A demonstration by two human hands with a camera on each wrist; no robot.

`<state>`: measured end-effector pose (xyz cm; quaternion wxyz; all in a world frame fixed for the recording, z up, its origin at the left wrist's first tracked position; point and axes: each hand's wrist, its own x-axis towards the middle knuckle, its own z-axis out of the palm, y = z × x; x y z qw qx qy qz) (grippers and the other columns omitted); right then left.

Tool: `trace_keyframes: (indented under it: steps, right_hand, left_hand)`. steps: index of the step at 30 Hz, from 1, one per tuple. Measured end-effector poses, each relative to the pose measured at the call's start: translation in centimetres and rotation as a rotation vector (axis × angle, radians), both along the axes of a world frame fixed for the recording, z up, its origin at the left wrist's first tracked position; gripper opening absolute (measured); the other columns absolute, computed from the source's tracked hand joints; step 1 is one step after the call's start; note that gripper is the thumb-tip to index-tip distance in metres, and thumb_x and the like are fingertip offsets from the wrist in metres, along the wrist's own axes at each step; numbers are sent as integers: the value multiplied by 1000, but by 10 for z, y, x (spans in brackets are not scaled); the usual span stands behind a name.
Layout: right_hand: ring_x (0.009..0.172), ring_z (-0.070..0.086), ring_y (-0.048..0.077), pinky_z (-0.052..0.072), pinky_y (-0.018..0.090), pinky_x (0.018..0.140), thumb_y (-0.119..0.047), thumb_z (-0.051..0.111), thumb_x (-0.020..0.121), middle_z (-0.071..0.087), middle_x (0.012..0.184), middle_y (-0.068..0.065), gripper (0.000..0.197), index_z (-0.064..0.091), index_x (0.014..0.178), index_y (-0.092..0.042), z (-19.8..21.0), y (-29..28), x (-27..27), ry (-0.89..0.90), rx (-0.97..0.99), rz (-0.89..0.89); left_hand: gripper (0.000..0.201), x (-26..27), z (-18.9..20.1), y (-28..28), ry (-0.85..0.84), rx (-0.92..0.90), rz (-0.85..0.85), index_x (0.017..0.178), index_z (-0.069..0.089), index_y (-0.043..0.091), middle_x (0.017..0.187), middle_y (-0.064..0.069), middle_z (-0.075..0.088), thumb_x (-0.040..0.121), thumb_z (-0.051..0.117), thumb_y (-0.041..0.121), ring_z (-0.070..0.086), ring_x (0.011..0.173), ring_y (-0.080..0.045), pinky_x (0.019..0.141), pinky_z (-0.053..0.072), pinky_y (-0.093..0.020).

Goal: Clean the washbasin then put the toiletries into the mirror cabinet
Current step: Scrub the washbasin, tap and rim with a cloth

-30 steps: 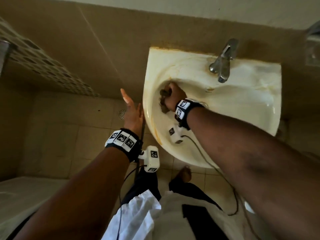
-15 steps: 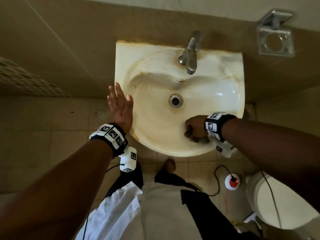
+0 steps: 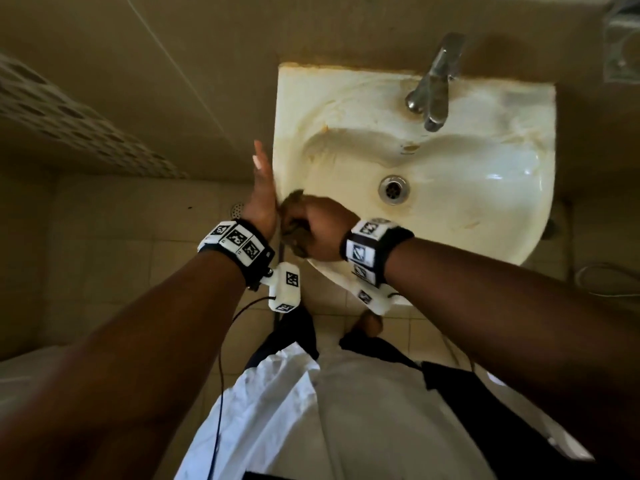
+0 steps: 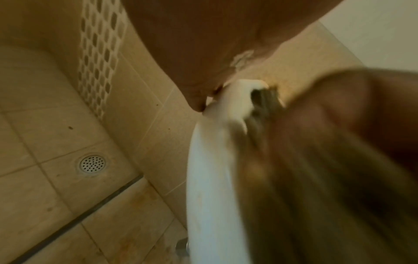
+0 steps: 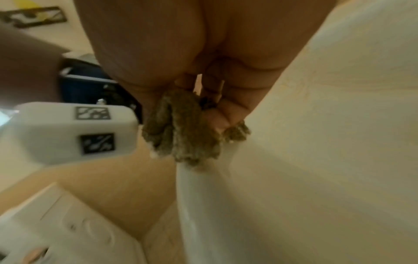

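Note:
The cream, stained washbasin [image 3: 491, 109] hangs on the tiled wall, its drain [image 3: 393, 189] in the middle. My right hand [image 3: 320, 230] grips a brown scrubbing cloth [image 3: 294, 220] and presses it on the basin's front left rim [image 5: 203, 187]; the cloth [image 5: 181, 132] bulges out below the curled fingers. My left hand [image 3: 261, 188] lies flat with straight fingers against the basin's outer left edge [image 4: 210, 160], just left of the cloth [image 4: 260, 107]. No toiletries or mirror cabinet are in view.
A chrome tap [image 3: 434, 88] stands at the back of the basin. A metal holder [image 3: 623, 43] is on the wall at top right. A floor drain [image 4: 92, 164] lies in the tiled floor to the left. A white ledge [image 3: 20, 379] is at lower left.
My right hand has swept the cloth from the basin's front right rim to the front left rim. The left hand stays flat at the left edge. The head view has shifted left.

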<state>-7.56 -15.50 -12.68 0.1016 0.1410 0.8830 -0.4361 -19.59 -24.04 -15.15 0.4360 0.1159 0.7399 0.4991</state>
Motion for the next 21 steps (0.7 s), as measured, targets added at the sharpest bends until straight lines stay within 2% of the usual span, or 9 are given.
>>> trace_keyframes:
  steps: [2, 4, 7, 8, 11, 12, 15, 17, 21]
  right_hand:
    - [74, 56, 16, 46, 26, 68, -19, 65, 81, 61, 89, -7, 5, 63, 81, -23, 4, -2, 39, -32, 15, 137]
    - [78, 58, 15, 46, 25, 71, -20, 66, 83, 64, 92, -5, 6, 67, 87, -24, 4, 5, 85, -101, 21, 194]
    - [76, 52, 5, 44, 22, 71, -22, 68, 84, 58, 89, -14, 9, 65, 90, -28, 10, 33, 158, -259, 17, 248]
    - [76, 52, 4, 43, 21, 72, -21, 70, 83, 57, 89, -15, 11, 66, 91, -28, 13, 49, 180, -311, 42, 245]
    - [89, 63, 18, 51, 31, 86, -17, 74, 81, 68, 102, -3, 24, 73, 104, -25, 20, 119, 240, -428, 206, 93]
    - [99, 66, 25, 51, 35, 93, -15, 74, 81, 70, 110, 3, 27, 74, 106, -24, 20, 145, 251, -445, 286, 18]
    - [112, 63, 33, 46, 33, 100, -13, 73, 80, 66, 124, 9, 26, 75, 105, -20, 22, 199, 260, -473, 434, -137]
    - [110, 62, 33, 48, 32, 93, -22, 67, 81, 65, 118, 9, 25, 72, 105, -17, 23, 199, 250, -587, 469, -137]
    - [102, 66, 26, 43, 25, 76, -26, 64, 83, 67, 101, 7, 16, 68, 91, -12, 6, 124, 217, -694, 406, -3]
  left_hand:
    - [83, 7, 2, 2, 20, 22, -28, 155, 3, 56, 170, 12, 3, 81, 11, 93, 12, 155, -14, 126, 10, -48]
    - [81, 25, 6, -2, 158, 7, -10, 158, 3, 49, 171, 8, 3, 85, 9, 84, 14, 155, -16, 124, 11, -42]
    - [97, 50, 5, -13, 272, 39, -4, 160, 1, 42, 171, 5, 0, 78, 8, 93, 10, 155, -14, 124, 13, -46]
    - [102, 55, 5, -16, 289, 33, 4, 160, 1, 42, 171, 6, -2, 74, 8, 96, 8, 152, -8, 123, 12, -42]
    - [114, 72, -2, -22, 359, 14, 11, 163, -1, 31, 170, 1, -10, 71, 9, 97, 2, 138, 9, 111, 2, -5]
    - [110, 77, -5, -26, 412, 2, -7, 163, -1, 30, 170, 0, -13, 75, 12, 95, -3, 142, 7, 113, -1, -6]
    - [94, 93, -15, -32, 538, -161, -116, 162, -6, 34, 169, -2, -20, 90, 38, 77, -15, 155, -22, 125, 2, -49]
    - [97, 106, -20, -34, 620, -309, -225, 159, -11, 39, 168, -2, -21, 90, 46, 74, -17, 155, -32, 124, 2, -55]
    - [100, 130, -23, -43, 798, -436, -442, 157, -18, 44, 168, -3, -23, 83, 37, 84, -20, 153, -37, 123, 0, -57]
